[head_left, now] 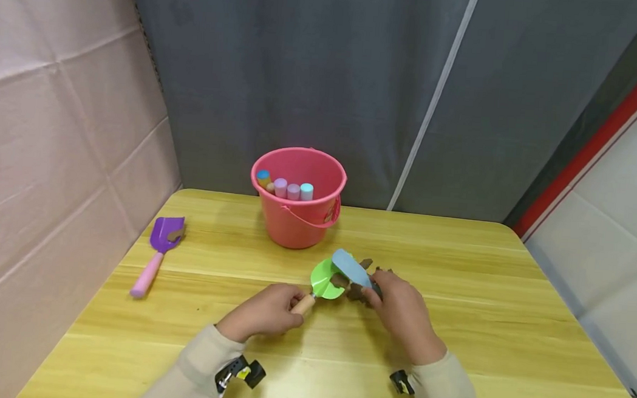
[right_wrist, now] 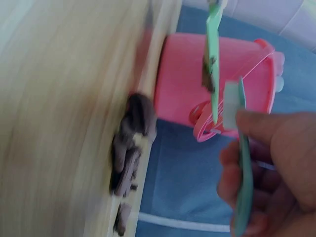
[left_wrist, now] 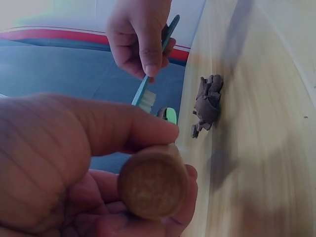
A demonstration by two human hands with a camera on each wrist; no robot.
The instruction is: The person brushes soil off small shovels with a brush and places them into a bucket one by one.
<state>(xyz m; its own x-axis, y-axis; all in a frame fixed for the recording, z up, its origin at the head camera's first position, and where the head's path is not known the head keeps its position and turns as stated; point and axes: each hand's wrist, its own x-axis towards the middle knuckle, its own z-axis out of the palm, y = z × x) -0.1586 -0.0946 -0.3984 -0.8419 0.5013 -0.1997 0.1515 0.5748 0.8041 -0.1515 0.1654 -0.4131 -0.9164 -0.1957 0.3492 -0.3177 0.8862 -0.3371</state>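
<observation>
My left hand [head_left: 270,312] grips the wooden handle [left_wrist: 153,182] of a small green hand shovel [head_left: 321,278]. A brown clump [head_left: 339,280] lies on the shovel's blade. With the fingers and thumb of my right hand [head_left: 404,314] I hold a blue-green brush [head_left: 351,268]; its short white bristles [right_wrist: 230,106] face the shovel in the right wrist view. The brush head is over the blade's right side in the head view; whether they touch I cannot tell. Brown clay-like lumps [left_wrist: 207,106] lie on the table beneath the brush, partly hidden by my right hand in the head view.
A pink bucket [head_left: 295,222] stands behind the shovel, with several colored handle ends [head_left: 294,191] showing inside. On the left lies a purple shovel [head_left: 164,235] with a pink handle and a brown piece in its scoop. A grey curtain [head_left: 304,70] hangs behind the wooden table [head_left: 508,320].
</observation>
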